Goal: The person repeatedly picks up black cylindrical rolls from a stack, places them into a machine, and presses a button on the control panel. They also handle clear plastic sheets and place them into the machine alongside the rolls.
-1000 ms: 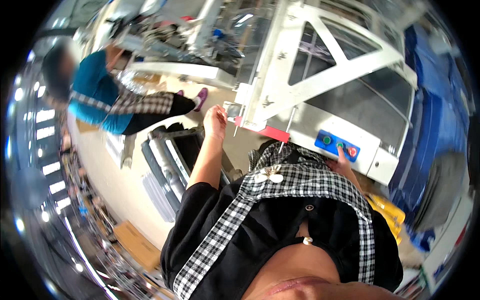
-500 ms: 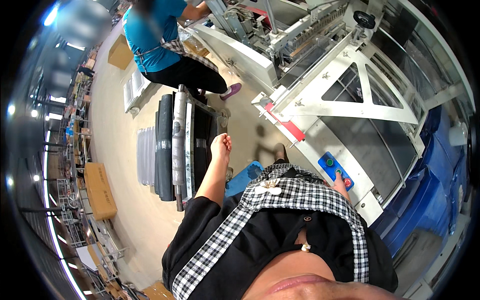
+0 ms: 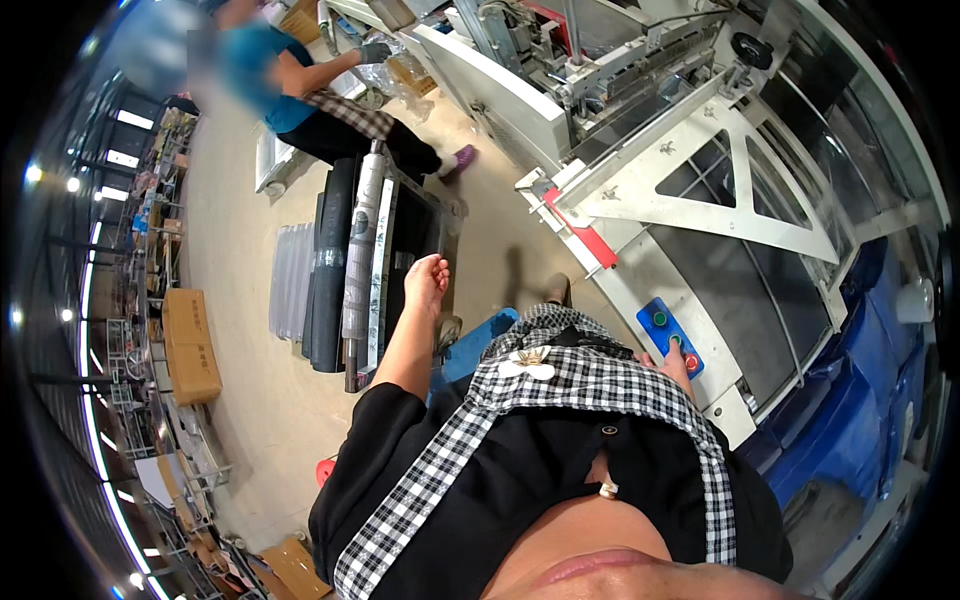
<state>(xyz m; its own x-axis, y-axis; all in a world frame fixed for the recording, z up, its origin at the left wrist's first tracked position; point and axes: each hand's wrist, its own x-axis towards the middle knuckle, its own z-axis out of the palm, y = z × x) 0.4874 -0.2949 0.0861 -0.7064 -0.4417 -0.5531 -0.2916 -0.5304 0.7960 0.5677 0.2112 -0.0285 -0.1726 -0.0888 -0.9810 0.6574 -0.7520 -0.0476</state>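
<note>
Pressing the blue control panel (image 3: pixel 670 337), right hand (image 3: pixel 678 365) fingers hidden; left hand (image 3: pixel 428 280) hangs loosely open; press 1 button only.

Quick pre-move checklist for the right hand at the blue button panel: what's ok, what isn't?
1. Right hand on the blue button panel: ok, fingers touch its lower end.
2. Which button is pressed: cannot tell.
3. Left hand off the machine: ok, raised, open, empty, above the floor.
4. Co-worker away from the panel: ok, busy at the machine's far end.
5. Red bar on the machine edge free of hands: ok.
</note>
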